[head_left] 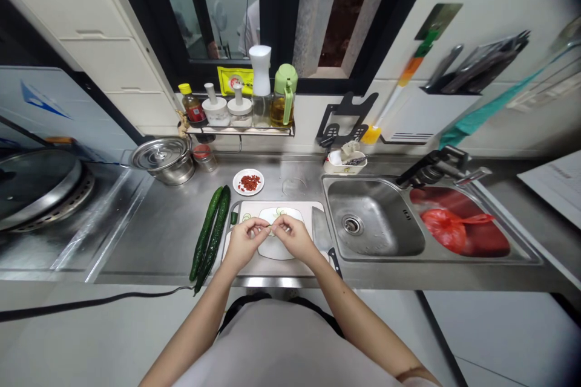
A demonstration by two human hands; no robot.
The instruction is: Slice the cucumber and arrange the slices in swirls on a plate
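Observation:
My left hand [248, 240] and my right hand [293, 237] meet fingertip to fingertip over a white plate [276, 250]. Both pinch a small, pale green cucumber slice [271, 230], mostly covered by the fingers. Thin cucumber slices [280, 211] lie toward the plate's far side. The plate rests on a cutting board [258, 267], where a few more slices [246, 216] and a dark green cucumber end [233, 217] sit at the upper left. Along the board's right side lies a knife [321, 228], its black handle toward me.
Two whole cucumbers [211, 233] lie left of the board. Behind it stands a small plate of chopped red chilli [249, 182]. A lidded steel pot [166, 160] is farther left. On the right, the double sink [376, 217] holds a red plastic bag [445, 230]. Bottles [284, 97] line a wall shelf.

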